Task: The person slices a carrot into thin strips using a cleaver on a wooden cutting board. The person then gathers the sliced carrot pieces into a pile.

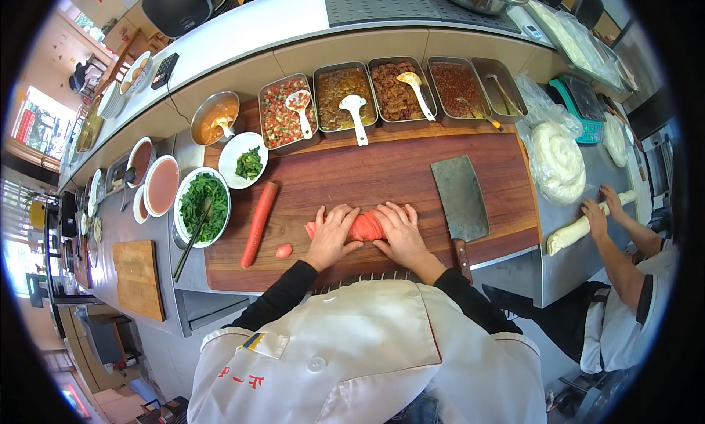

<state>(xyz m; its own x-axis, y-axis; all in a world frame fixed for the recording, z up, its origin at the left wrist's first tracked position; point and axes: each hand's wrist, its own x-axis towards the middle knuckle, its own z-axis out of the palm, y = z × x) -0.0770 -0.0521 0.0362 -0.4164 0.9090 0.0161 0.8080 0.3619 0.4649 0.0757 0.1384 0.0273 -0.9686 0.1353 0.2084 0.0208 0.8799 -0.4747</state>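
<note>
Sliced pieces of a red-orange carrot (363, 227) lie bunched on the dark wooden cutting board (352, 176). My left hand (332, 234) rests over their left end, fingers bent and thumb pointing inward. My right hand (402, 234) cups their right end the same way. Both palms face down, and the slices show between them. To the left lies a whole peeled carrot (259, 224), with a small cut-off carrot end (284, 251) beside it. A cleaver (461, 198) lies flat at the right, its wooden handle towards me.
Metal trays of chopped fillings (344, 96) with spoons line the board's back. Bowls of greens (204, 206) and sauce (162, 185) stand left. At right are a dough coil (556, 162), a scale (590, 132) and a co-worker's hands on a dough roll (575, 234).
</note>
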